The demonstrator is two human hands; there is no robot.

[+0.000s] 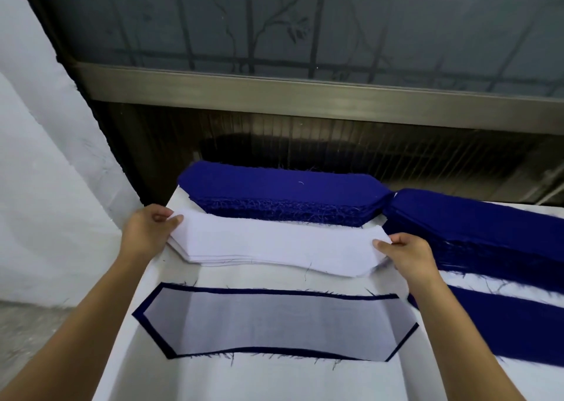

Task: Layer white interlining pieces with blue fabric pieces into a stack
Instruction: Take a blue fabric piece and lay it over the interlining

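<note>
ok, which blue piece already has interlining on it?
The single blue piece nearest the person: white interlining covers it, leaving only a blue border. The far blue stack and the right blue stack are bare on top.

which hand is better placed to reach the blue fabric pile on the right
Likely right: the right hand pinches the white interlining piece right beside that blue fabric pile; the left hand holds its far end.

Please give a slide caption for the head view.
Left hand and right hand hold the ends of the top white interlining piece, between the blue fabric pile and the layered stack.
</note>
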